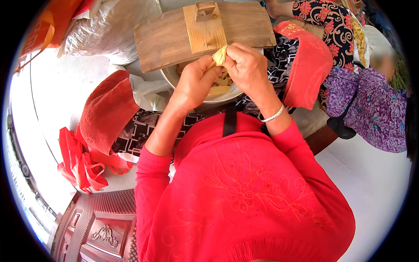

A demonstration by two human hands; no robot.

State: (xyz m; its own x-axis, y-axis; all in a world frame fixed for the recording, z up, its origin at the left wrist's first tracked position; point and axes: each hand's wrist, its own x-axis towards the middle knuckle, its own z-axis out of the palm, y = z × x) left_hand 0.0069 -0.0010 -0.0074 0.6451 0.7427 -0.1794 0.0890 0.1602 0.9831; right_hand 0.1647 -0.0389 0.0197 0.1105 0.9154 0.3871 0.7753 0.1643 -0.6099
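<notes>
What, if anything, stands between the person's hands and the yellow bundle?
Nothing visible does: the left hand and right hand both grip the yellow bundle. The wooden board shows behind it and the bowl below, neither in between.

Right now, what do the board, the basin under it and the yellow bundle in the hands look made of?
Board: wood, matte, likely unvarnished; brown grain shows.
Paler plank across it: also wood, by its grain.
Basin: perhaps metal, smooth and pale with a thin rim; enamel or plastic possible.
Yellow bundle: soft, pliable strip, judging by its twisted folds; exact material unclear.
</notes>
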